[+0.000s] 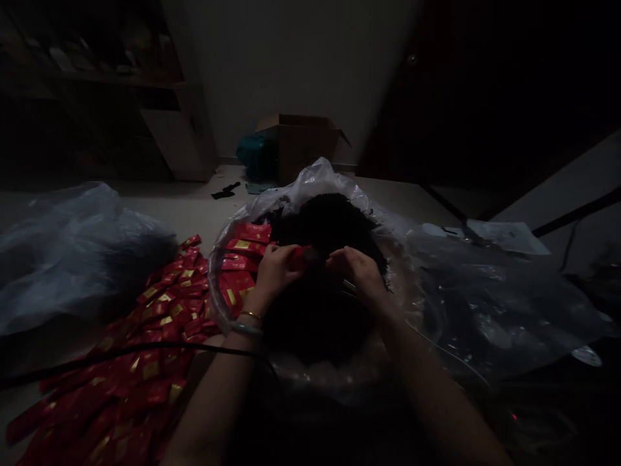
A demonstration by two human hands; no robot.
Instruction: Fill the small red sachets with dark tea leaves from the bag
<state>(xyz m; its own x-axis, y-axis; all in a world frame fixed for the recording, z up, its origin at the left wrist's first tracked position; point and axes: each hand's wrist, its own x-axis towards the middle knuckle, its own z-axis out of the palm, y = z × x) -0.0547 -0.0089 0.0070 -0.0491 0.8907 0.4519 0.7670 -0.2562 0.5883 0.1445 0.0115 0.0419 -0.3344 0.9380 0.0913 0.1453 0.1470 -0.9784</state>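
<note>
My left hand (277, 266) is closed on a small red packet (301, 254) held over a heap of dark loose material (324, 226) in a clear plastic-lined basin (218, 285). My right hand (358, 272) is pinched at the packet's other side, fingers curled; a thin pale tool (348, 285) seems to lie under it. A bracelet sits on my left wrist. More red packets with gold labels (242, 249) lie inside the basin's left side.
Many red packets (145, 349) are spread over the floor at the left. A crumpled clear bag (63, 252) lies far left, more plastic sheeting (485, 298) at the right. A cardboard box (301, 145) and shelving (97, 97) stand behind. A black cable (121, 353) crosses the packets.
</note>
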